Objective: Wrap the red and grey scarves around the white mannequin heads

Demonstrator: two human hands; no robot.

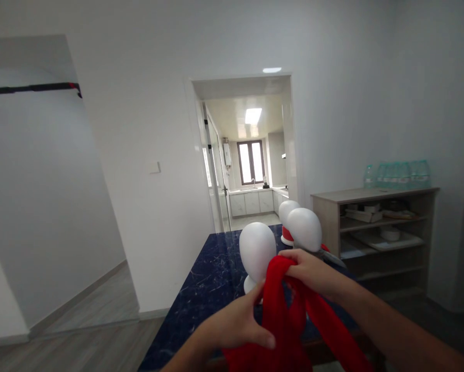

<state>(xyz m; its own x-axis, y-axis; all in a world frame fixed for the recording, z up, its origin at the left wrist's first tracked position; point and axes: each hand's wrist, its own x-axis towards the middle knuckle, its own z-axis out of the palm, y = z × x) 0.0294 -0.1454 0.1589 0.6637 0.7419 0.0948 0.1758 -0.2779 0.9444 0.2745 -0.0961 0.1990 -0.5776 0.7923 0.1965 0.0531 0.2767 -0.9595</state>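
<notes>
A red cloth [280,310], long and soft like a scarf, hangs in folds from my hands at the near edge of the table. My right hand [307,271] is closed on its looped top. Lower on the left side, my left hand [241,320] holds the cloth, thumb in front and some fingers hidden by the folds. Just beyond stands a smooth white egg-shaped head form [257,250] on a white base. Behind my right hand is a second white head form [305,230]. A third head form [288,212] stands farther back, with red around its lower part.
The dark blue marble-patterned table [212,268] extends forward toward a kitchen doorway. At right stands a wooden shelf unit [326,206] with boxes and trays inside. Several water bottles [402,174] stand on its top. A light switch [155,167] is on the wall at left.
</notes>
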